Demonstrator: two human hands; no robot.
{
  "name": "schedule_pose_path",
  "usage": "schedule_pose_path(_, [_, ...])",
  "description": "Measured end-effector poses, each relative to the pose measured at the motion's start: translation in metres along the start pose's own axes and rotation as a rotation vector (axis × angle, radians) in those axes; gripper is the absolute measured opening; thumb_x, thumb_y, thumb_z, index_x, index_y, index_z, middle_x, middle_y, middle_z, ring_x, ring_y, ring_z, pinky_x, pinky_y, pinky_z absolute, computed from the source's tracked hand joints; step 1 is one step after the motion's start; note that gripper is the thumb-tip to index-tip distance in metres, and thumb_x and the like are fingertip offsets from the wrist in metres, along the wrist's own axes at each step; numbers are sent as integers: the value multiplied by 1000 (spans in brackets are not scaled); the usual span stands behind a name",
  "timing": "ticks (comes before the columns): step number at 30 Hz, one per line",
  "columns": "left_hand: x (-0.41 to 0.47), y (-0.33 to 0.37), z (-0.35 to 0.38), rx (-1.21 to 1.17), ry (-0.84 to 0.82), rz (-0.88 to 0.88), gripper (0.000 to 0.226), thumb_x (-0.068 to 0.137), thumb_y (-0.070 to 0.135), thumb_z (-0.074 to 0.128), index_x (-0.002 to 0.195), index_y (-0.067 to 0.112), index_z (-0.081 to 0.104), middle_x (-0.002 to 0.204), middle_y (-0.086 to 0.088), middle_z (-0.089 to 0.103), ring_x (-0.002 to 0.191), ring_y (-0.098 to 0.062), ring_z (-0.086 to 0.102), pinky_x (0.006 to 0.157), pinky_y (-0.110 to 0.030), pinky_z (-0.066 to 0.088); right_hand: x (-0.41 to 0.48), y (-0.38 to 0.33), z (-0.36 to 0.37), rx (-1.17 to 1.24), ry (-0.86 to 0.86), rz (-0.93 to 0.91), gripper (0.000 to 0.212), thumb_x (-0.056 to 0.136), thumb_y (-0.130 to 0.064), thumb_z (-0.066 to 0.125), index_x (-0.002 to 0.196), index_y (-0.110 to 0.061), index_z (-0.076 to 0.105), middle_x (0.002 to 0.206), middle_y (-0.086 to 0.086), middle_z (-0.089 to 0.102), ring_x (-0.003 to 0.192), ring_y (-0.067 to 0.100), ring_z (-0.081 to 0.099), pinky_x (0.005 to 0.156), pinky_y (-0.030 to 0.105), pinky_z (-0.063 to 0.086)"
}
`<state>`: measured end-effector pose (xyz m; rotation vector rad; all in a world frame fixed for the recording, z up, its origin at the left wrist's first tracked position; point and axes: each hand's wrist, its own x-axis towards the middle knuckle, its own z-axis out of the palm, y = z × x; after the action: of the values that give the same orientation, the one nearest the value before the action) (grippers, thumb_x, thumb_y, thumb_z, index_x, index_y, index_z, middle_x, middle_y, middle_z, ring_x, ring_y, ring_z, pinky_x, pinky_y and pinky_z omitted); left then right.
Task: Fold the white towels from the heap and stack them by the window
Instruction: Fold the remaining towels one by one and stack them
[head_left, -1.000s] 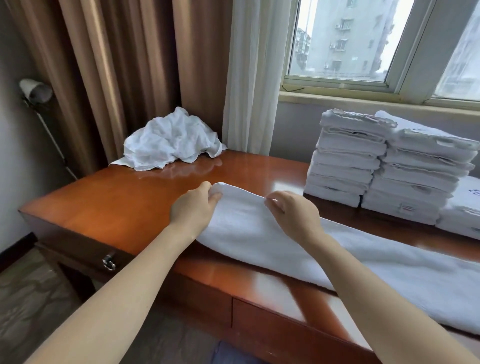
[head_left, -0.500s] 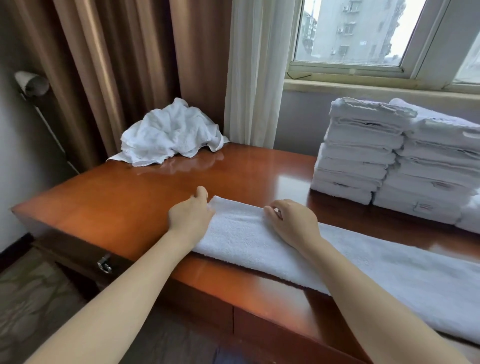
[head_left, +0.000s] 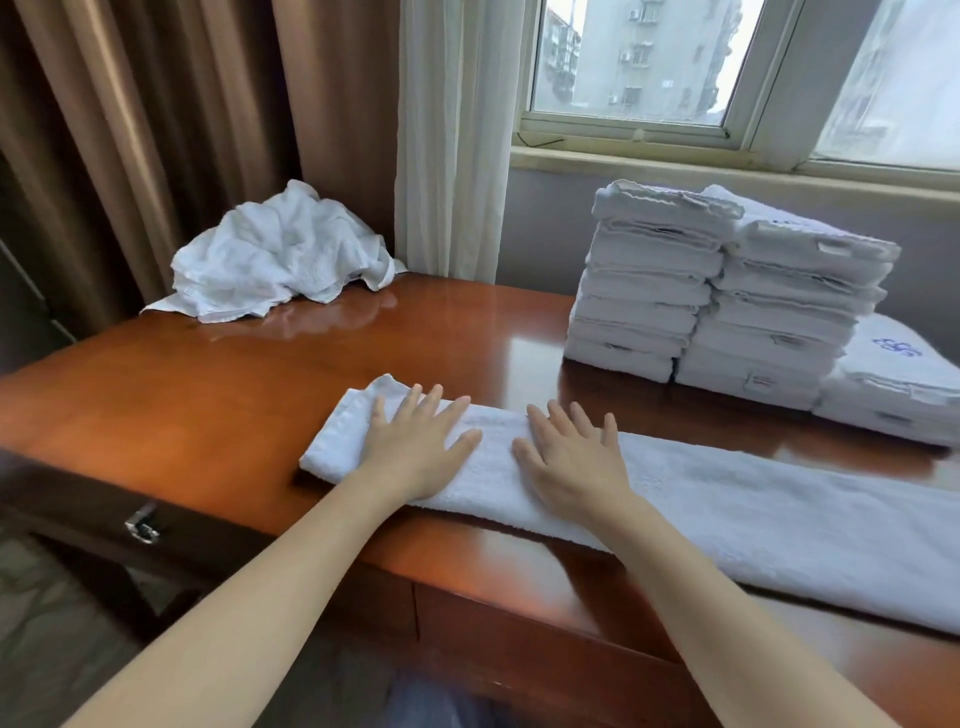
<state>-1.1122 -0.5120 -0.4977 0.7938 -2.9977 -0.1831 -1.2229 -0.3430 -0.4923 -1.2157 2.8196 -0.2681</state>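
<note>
Both palms were down. The left hand (head_left: 415, 447) lay flat with fingers fanned on the very end of the long folded towel (head_left: 753, 509), and the right hand (head_left: 571, 457) lay flat and spread just beside it. Neither was pinching anything; both were pressing.

The towel ran as a narrow strip along the front of the glossy desk (head_left: 234, 384) and off to the right. That was the worry, because its near side sat right at the desk's lip. On polished wood, a hard smoothing push looked likely to slide the strip or drag its layers out of line. The far-left corner already looked a touch ragged, so the next fold could come out crooked.

The two tall stacks (head_left: 644, 280) under the window (head_left: 639, 57) showed uneven edges, and a carelessly dropped towel might tip one. The crumpled heap (head_left: 275, 260) waited at the back left, well apart.

As for writing, a blue embroidered mark (head_left: 896, 347) sat on the low pile (head_left: 898, 400) at the right, too curly and small to read. Small sewn tags showed on several folded edges, and none were legible.
</note>
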Motion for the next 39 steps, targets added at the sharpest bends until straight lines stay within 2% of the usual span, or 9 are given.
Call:
schedule_pose_path(2, [-1,-3,-1,32,-27,-63,73,89,77,9,154,44,4,166,4,-3,152,-21,-10,116,-62,-8,1,0,4,-8,-23,-4,64,97,-61,14,156,-34,13,166,-1,7,152,27,-1,118,56,-10])
schedule_pose_path(8, [-4,-34,-12,25,-92,-302,84,83,84,6,155,41,0,165,2,-9,150,-35,-11,114,-66,-2,3,3,8,-5,-5,-24,79,85,-74,6,155,-39,9,166,-2,5,152,27,-2,118,58,-10])
schedule_pose_path(14, [-11,-48,-10,-26,-26,-329,75,92,74,10,157,36,4,166,-3,-6,151,-34,4,120,-55,6,0,-11,3,5,49,-77,68,95,-66,19,156,-35,14,166,-1,4,153,23,-4,118,57,-11])
schedule_pose_path(21, [-20,-51,-18,-75,202,-389,76,95,64,36,154,19,22,154,-8,35,139,-29,34,109,-43,30,-4,-55,18,58,6,-231,58,99,-54,22,153,-33,19,166,-1,6,152,16,-4,119,50,-10])
schedule_pose_path(26, [-14,-73,-47,-194,-28,-539,88,76,72,59,138,12,44,119,-3,58,107,-25,59,77,-32,45,-1,-53,20,38,4,-226,60,98,-58,20,153,-35,16,166,-1,4,152,17,-6,119,49,-10])
schedule_pose_path(28, [-12,-77,-53,-257,-94,-542,87,73,71,64,133,9,49,107,-1,58,97,-23,58,78,-32,47,-2,-54,20,34,-6,-223,61,98,-58,20,154,-36,14,166,-2,3,152,16,-7,118,49,-11])
schedule_pose_path(30, [-10,-78,-58,-335,-152,-557,91,74,67,69,136,6,47,118,-6,57,100,-25,55,84,-34,47,-3,-54,18,31,-20,-221,62,98,-58,19,155,-36,13,166,-2,1,152,16,-8,119,49,-12])
schedule_pose_path(36, [-16,-76,-65,-687,-120,-463,40,81,35,72,108,7,66,109,-12,69,98,-27,67,95,-44,53,-5,-54,17,35,-28,-216,62,98,-60,20,155,-36,13,166,-3,1,152,15,-8,119,48,-12])
schedule_pose_path(39, [-22,-71,-72,-775,-77,-359,33,82,27,70,107,6,65,107,-13,70,97,-27,68,93,-44,54,-5,-54,17,45,-13,-216,62,96,-60,21,154,-37,16,166,-3,3,152,15,-7,119,49,-11])
